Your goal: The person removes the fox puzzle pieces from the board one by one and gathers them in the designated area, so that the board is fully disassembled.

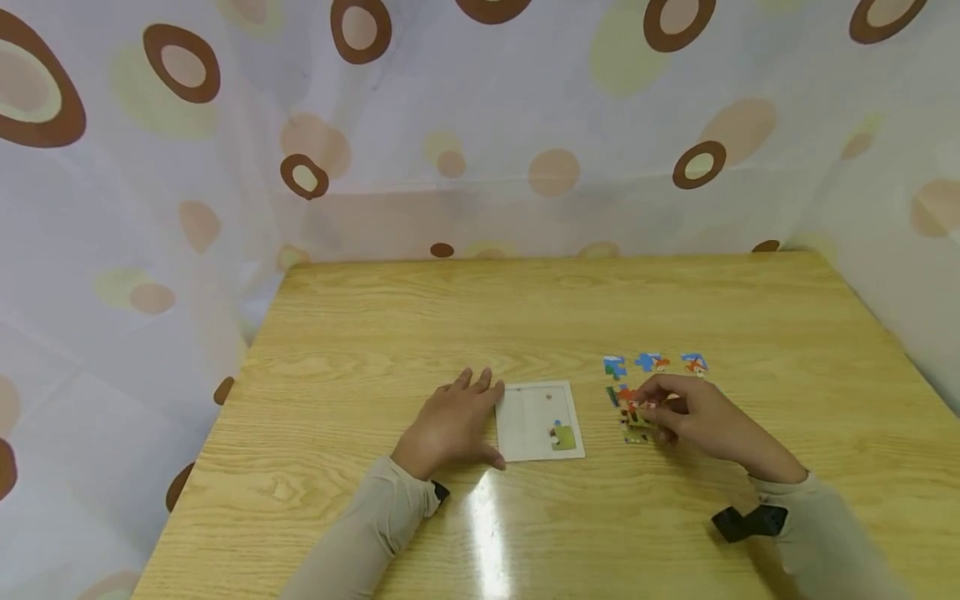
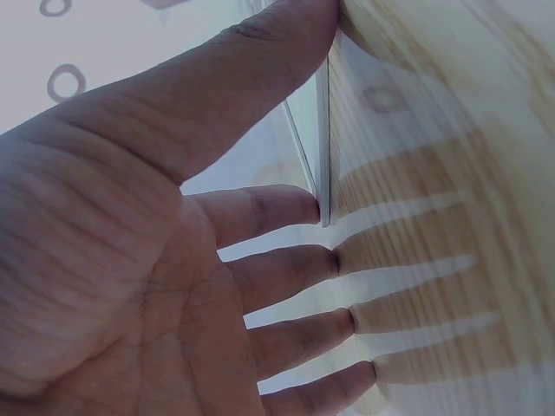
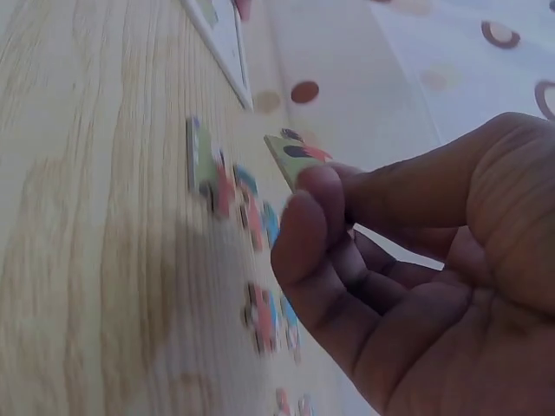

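Observation:
My right hand [image 1: 701, 421] pinches a jigsaw puzzle piece [image 3: 290, 158] between thumb and fingertips, green with red and dark patches. It is raised over the table, close above several loose puzzle pieces [image 1: 615, 366]; the fingers cover part of it. A square white puzzle board [image 1: 520, 433] lies to the left, with one green piece [image 1: 564, 438] in its lower right corner. Along the board's left edge rests my left hand [image 1: 456, 422], its fingers spread and straight. In the left wrist view, the index fingertip [image 2: 303, 205] is right at the board's corner and the other fingertips are at the tabletop.
The wooden table [image 1: 375, 317] reaches back to a hanging white curtain [image 1: 495, 108] with brown and tan circles. Loose pieces with blue and orange print, such as the fox piece [image 1: 695, 363], lie beyond my right hand. A bright reflection shows in front of the board.

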